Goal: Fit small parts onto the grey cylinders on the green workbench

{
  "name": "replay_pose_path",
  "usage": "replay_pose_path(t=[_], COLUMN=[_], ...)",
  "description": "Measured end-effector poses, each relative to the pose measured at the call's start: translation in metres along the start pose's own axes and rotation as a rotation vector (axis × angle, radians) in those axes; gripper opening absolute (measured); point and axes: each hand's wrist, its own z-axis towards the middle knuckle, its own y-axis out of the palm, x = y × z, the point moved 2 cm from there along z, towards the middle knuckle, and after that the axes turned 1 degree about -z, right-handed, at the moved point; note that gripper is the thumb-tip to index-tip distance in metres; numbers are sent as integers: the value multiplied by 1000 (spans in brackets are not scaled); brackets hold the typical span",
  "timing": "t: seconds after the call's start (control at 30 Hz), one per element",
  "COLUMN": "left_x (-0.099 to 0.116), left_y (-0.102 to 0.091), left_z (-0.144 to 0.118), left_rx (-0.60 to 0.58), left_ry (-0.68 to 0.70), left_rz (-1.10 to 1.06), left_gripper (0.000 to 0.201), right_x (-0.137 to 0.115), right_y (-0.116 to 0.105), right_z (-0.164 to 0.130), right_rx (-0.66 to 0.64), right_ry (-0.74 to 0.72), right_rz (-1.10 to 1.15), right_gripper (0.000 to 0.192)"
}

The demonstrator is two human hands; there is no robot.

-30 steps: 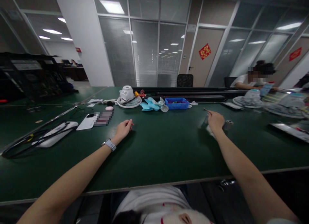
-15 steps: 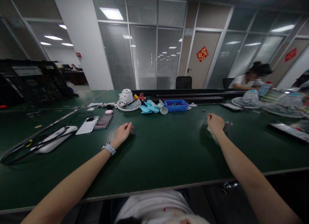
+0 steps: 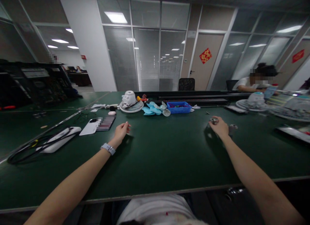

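On the right side of the green table, my right hand (image 3: 221, 127) has its fingers closed round a small grey metal cylinder (image 3: 213, 121). Its top shows between thumb and fingers, while its lower part is blurred. A similar cylinder (image 3: 233, 128) stands upright just right of that hand. My left hand (image 3: 121, 133), with a watch (image 3: 108, 148) on its wrist, is held over the table on the left. Its fingers are loosely curled, with nothing seen in them. The dark phone (image 3: 105, 123) is the nearest thing to it.
Behind lie a white fan part (image 3: 129, 100), light blue fan blades (image 3: 152, 108) and a blue bin (image 3: 179, 107) with small parts. A white phone (image 3: 89, 127), black cables (image 3: 21, 155) and a white power bank (image 3: 56, 142) are at left. A co-worker (image 3: 256, 81) sits far right beside fan parts.
My right hand has turned, so the cylinder's top now shows in its grip. My left hand has shifted slightly, its fingers still curled. The camera view has moved a little.
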Motion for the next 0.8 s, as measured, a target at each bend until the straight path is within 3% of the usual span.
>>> replay_pose_path(t=[0.1,0.27,0.5,0.6,0.67,0.8], left_x=[-1,2,9,16,24,46], left_y=[0,4,10,17,25,39], left_z=[0,-9,-19,-28,-40,-74], left_rx=[3,-17,-67,-124,-209,-383], left_ry=[4,65,53,60,99,265], left_rz=[9,112,93,68,87,202], left_gripper=[45,49,54,56,56,47], right_x=[7,11,3,-26,-61,-150], right_y=[9,19,8,7,14,38], right_z=[4,7,2,-12,-33,-102], right_rx=[5,-40,-54,-16,-69,-466], right_ry=[41,68,166,159,44,-329], right_rz=[34,26,84,166,308,664], right_gripper=[63,44,43,42,42,40])
